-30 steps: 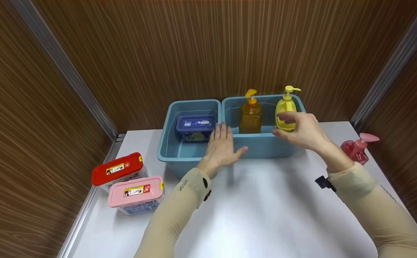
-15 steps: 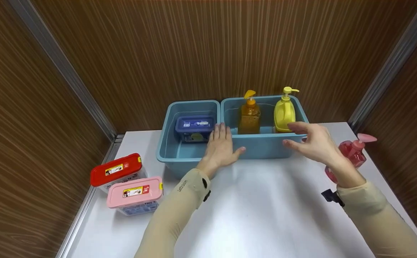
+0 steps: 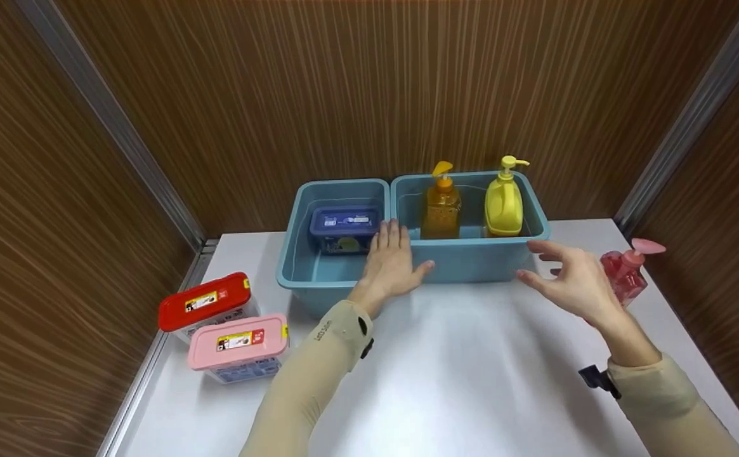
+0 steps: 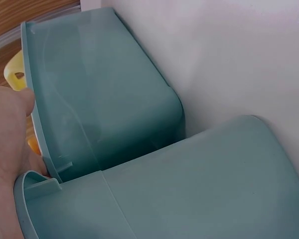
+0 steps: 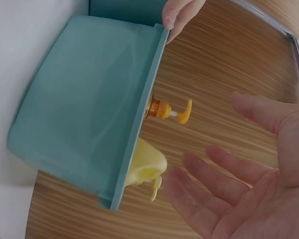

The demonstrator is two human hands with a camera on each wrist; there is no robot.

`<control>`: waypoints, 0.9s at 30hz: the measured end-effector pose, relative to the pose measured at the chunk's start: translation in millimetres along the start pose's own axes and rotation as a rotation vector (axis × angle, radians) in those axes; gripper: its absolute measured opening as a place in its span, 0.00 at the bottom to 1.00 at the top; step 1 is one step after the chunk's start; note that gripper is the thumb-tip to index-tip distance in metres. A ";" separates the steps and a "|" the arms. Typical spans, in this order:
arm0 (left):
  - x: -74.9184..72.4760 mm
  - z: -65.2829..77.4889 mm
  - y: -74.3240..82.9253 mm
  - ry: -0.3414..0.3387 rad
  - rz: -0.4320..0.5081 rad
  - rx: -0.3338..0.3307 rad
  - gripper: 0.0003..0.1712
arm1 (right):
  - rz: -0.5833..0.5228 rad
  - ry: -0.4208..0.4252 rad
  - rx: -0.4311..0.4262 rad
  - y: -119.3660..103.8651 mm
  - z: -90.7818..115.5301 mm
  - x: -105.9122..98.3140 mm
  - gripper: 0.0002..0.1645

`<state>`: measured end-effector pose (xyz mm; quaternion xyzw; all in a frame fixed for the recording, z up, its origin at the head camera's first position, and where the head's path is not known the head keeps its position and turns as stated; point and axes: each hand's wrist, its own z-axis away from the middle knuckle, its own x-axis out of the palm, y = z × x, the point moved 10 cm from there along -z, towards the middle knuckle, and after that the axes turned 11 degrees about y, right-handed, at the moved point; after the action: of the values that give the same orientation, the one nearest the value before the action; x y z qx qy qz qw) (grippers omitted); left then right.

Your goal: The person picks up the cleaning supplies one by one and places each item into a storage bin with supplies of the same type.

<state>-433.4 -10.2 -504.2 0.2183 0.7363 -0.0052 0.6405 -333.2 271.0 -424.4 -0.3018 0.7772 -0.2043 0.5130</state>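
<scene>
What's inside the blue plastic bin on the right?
A see-through amber pump bottle and a yellow plastic pump bottle with a handle. The bin's front wall hides the space right behind it, so anything small there can't be seen.

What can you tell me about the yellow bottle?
The yellow pump bottle is opaque and looks plastic, with a loop handle and a pump spout pointing right. It stands upright in the right blue bin, right of the amber bottle and apart from it. Nobody holds it; contact with the bin walls is unclear.
</scene>
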 end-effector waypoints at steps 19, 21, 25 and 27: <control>-1.7 0.8 0.8 -0.005 -0.002 0.005 0.59 | 0.127 0.292 0.086 56.7 38.7 -51.3 0.26; -2.5 0.7 0.2 0.001 -0.013 0.006 0.59 | 0.116 0.336 0.113 68.4 43.2 -57.5 0.26; -1.5 1.5 -0.2 -0.002 -0.005 0.003 0.59 | 0.097 0.423 0.187 95.5 52.0 -67.8 0.23; -0.5 2.2 -0.1 -0.007 0.009 -0.001 0.59 | 0.083 0.472 0.224 107.1 56.1 -73.5 0.22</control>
<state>-431.3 -11.0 -504.1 0.2211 0.7331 -0.0030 0.6432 -287.9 399.1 -463.9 -0.1550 0.8596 -0.3323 0.3559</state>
